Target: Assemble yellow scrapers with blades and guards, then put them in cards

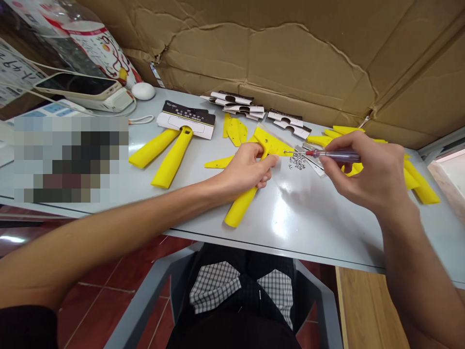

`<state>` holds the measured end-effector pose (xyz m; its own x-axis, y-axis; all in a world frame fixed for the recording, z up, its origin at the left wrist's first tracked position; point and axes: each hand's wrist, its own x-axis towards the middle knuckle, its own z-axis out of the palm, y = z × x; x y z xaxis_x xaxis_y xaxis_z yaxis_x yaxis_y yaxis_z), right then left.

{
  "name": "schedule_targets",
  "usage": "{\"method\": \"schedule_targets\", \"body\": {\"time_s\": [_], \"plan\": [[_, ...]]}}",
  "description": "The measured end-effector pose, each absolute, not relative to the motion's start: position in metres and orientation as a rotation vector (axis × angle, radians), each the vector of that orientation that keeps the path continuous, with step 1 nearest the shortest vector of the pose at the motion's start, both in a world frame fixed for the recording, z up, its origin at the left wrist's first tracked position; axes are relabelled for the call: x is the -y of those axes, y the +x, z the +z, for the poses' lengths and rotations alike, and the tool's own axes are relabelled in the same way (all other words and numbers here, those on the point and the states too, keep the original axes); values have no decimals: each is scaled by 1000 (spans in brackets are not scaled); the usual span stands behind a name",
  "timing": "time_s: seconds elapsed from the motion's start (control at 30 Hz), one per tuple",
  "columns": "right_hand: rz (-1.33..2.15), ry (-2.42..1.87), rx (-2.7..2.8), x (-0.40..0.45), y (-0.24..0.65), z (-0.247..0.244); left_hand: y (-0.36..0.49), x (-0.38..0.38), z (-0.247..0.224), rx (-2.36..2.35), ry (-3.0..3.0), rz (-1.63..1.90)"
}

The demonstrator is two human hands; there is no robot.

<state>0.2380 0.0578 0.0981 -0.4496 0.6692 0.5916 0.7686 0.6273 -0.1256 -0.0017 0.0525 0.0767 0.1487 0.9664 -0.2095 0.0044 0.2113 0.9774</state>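
Note:
My left hand is closed around the neck of a yellow plastic scraper, whose handle points down toward the table's front edge. A screwdriver with a clear purplish handle is gripped in my right hand. Its thin shaft points left, and the tip is at the right side of the scraper's wide head, by a hole. A heap of small screws lies just under the shaft. Metal blades lie beside the screws, partly behind the screwdriver. Loose yellow cover plates rest behind my left hand.
Two yellow scrapers with a card sleeve lie at left. Folded card sleeves line the back, before a cardboard wall. More yellow handles sit at right. A phone, a bottle and cables occupy the left corner.

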Motion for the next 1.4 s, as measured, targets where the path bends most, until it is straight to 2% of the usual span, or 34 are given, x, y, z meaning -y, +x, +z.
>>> {"method": "schedule_targets", "body": {"time_s": [0.3, 0.63, 0.97, 1.4], "plan": [[-194, -1257, 2225, -61, 238, 99, -4, -53, 71, -1197, 1202, 887], [-219, -1010, 2292, -63, 239, 97, -7, -56, 65, -1196, 1271, 846], [-154, -1299, 2353, -63, 241, 102, -7, -55, 61, -1176, 1266, 862], [72, -1428, 2641, -67, 235, 94, -9, -64, 83, -1093, 1007, 916]]}}
